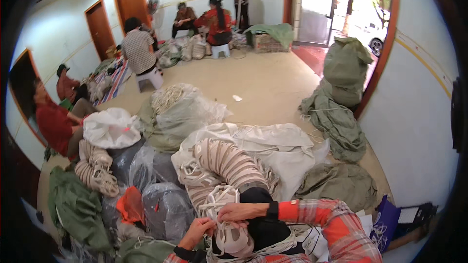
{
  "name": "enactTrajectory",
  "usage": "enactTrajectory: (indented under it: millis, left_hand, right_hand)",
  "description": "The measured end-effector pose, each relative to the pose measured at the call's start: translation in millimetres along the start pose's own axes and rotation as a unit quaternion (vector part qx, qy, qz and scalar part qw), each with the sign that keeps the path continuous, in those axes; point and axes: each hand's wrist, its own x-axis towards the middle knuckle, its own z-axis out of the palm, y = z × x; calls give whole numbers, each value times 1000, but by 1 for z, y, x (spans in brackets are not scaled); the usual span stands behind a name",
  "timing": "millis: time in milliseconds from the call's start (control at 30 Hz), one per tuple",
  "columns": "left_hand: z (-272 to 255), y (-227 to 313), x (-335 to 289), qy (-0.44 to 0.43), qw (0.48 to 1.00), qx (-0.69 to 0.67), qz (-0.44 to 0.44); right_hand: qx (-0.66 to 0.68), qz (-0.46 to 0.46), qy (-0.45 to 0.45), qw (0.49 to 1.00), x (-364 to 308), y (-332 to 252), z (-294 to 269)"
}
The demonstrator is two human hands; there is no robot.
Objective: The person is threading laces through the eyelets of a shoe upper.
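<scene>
One shoe point(234, 242) lies at the left edge of the dark lap point(273, 236). Step in hand, as judged: lacing. Left hand point(197, 229): fingers together; what they pinch is too small to tell. Right hand point(243, 211): over the shoe; finger closure cannot be told. The next move calls for an even pull. Beyond: nested shoes point(231, 164), too overlapped to count; two stools point(150, 79); six people point(138, 46).

Room interior, with positions given relative to the open entrance point(287, 0). Left of it: pale wall point(268, 2) with a yellowish band, brown wooden doors point(131, 2), a fan point(153, 5) and low plastic stools point(221, 51). Right of it: similarly banded side wall point(414, 126). Before it: beige floor point(263, 80). At its threshold: reddish flooring point(310, 59). Through it: bright daylight.
</scene>
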Motion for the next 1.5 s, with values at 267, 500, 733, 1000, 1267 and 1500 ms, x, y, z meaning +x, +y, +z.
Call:
enactTrajectory:
  millis: [267,500,733,1000,1267,1500]
  left_hand:
    - [21,17,-23,25,928,234,291]
    - [17,19,-33,33,904,378,197]
    - [11,30,-16,224,839,373,327]
    - [43,31,-18,131,719,620,285]
    - [9,61,-5,-20,894,437,101]
    - [-4,61,-27,78,748,647,124]
  right_hand:
    - [-187,-94,80,975,10,4,13]
    - [-416,-170,219,866,33,36,49]
    - [-615,-124,544,558,-90,39,-59]
    - [403,-387,182,809,-82,8,-49]
    - [489,-377,208,758,-50,26,-43]
    - [471,-434,327,694,-111,88,-102]
